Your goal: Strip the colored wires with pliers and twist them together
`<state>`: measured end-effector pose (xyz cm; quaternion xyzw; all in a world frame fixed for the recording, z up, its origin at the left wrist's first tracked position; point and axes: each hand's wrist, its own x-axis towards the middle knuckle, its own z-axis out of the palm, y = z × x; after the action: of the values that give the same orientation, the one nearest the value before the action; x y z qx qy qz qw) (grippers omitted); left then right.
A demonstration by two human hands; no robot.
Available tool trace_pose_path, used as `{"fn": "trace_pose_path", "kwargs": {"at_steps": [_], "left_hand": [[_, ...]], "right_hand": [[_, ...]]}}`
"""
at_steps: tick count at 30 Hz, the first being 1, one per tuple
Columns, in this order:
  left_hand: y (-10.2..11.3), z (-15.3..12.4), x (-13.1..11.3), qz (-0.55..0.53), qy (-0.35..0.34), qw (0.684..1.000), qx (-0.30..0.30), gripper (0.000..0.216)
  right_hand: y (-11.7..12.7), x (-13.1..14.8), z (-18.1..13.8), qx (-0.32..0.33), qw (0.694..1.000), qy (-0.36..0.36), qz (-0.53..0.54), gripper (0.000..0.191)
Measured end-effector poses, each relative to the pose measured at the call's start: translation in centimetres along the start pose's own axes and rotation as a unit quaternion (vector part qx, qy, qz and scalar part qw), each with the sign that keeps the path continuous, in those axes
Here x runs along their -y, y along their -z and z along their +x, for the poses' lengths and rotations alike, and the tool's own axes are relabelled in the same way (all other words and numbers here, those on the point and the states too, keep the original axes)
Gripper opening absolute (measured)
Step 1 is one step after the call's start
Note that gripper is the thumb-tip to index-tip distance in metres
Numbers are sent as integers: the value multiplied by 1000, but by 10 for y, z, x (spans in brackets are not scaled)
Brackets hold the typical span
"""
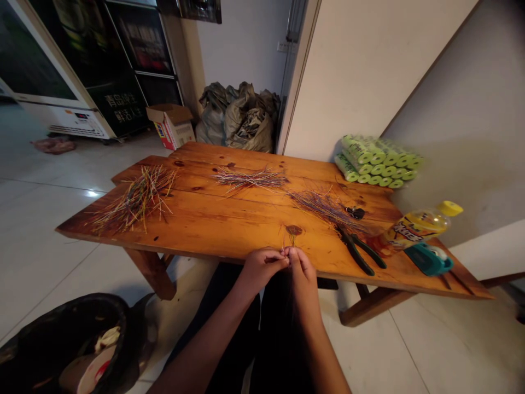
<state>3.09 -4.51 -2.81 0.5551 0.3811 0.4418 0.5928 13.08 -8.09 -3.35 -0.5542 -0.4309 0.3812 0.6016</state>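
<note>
The left hand [260,267] and right hand [302,269] meet fingertip to fingertip at the near edge of the table [229,224], both pinching a few thin strands [286,251]. Further strands lie in a left pile [137,200], a middle pile [250,178] and a right pile [324,207]. The pliers [359,251] lie unused, right of the hands. Most of the stock appears unhandled; which pile is finished cannot be told.

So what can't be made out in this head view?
Head view:
What the left hand and right hand pinch: covered by fingertips, too thin.
Bottle label: blurred.
Small dark object beside the pliers: too small.
Bin contents: dark, cut off by the bottom edge.
</note>
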Motion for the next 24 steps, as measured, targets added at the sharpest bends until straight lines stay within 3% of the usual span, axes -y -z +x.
{"fn": "trace_pose_path", "kwargs": {"at_steps": [5,9,12,16,20,24], "left_hand": [[-4,-1,0,12,27,1000,10,10],[-3,-3,-5,-41,50,998,-11,14],[-1,-3,-10,-102,58,993,-32,14],[1,-3,-11,-136,68,988,18,20],[4,-1,-8,-110,75,991,-33,14],[3,0,-6,-110,81,990,-22,12]], "right_hand": [[1,3,1,-39,997,34,-63,25],[8,6,3,-68,997,36,4,25],[14,8,5,-6,1000,15,-1,27],[12,9,2,98,991,-24,-84,32],[7,9,0,92,986,-6,-137,33],[6,8,-1,64,984,-3,-165,30]]}}
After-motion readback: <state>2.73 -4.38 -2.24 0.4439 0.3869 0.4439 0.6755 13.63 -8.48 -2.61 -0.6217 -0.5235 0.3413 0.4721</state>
